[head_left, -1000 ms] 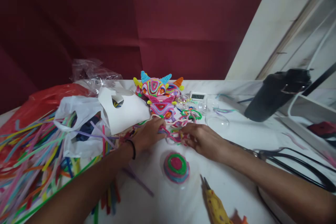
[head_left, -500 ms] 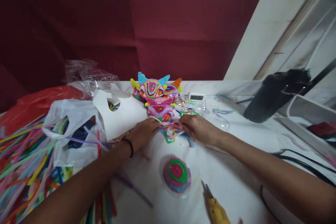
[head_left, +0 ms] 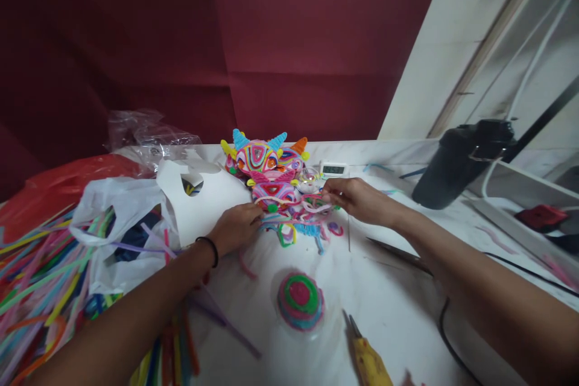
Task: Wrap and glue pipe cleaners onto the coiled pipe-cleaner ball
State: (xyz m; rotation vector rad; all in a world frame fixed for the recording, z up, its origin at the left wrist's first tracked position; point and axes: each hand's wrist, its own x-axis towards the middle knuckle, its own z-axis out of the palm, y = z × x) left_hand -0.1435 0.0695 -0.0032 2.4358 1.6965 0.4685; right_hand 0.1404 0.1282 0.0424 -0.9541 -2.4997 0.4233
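My left hand [head_left: 235, 226], a black band on its wrist, rests on the white table at the left edge of a tangle of short bent pipe-cleaner pieces [head_left: 298, 226]. My right hand [head_left: 357, 199] is at the tangle's far right, fingers pinched on some of its strands. Just behind the tangle stand colourful horned pipe-cleaner figures [head_left: 265, 163]. A round coiled pipe-cleaner dome [head_left: 299, 300], pink, green and blue, lies nearer to me between my arms.
A heap of long coloured pipe cleaners [head_left: 40, 277] and a white plastic bag [head_left: 117, 223] fill the left side. White card [head_left: 203, 196], a small digital clock [head_left: 333, 169], a black bottle [head_left: 456, 163], a yellow glue gun [head_left: 371, 362] and black cables [head_left: 446, 325] lie around.
Both hands have pushed the tangle of pieces away from me, toward the horned figures. My right hand has moved farther back and right.
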